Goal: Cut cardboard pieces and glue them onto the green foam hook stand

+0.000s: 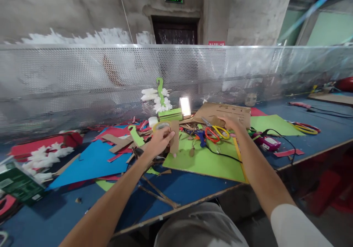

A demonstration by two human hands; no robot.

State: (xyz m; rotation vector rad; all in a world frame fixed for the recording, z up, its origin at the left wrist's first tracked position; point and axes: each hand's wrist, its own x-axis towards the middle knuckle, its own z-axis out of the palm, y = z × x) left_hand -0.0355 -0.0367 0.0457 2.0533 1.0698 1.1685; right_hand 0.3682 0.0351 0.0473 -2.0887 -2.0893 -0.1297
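Note:
My left hand (162,139) is closed on a small strip of brown cardboard (174,140), pinched between thumb and fingers and held upright. A yellowish roll of tape (161,125) is just behind that hand. My right hand (230,124) reaches over the near edge of a large brown cardboard sheet (220,110), fingers stretched to the left; whether they press on it is unclear. Between the hands lie orange-handled scissors (211,134), yellow-handled scissors (221,132) and a blue glue gun (202,138), around a green sheet (204,160).
A green stand with white flower shapes (162,103) rises at the back before a perforated metal screen (110,74). Blue card (99,162) and scraps cover the left. At right are a purple device (266,142) with a cord and more scissors (305,128).

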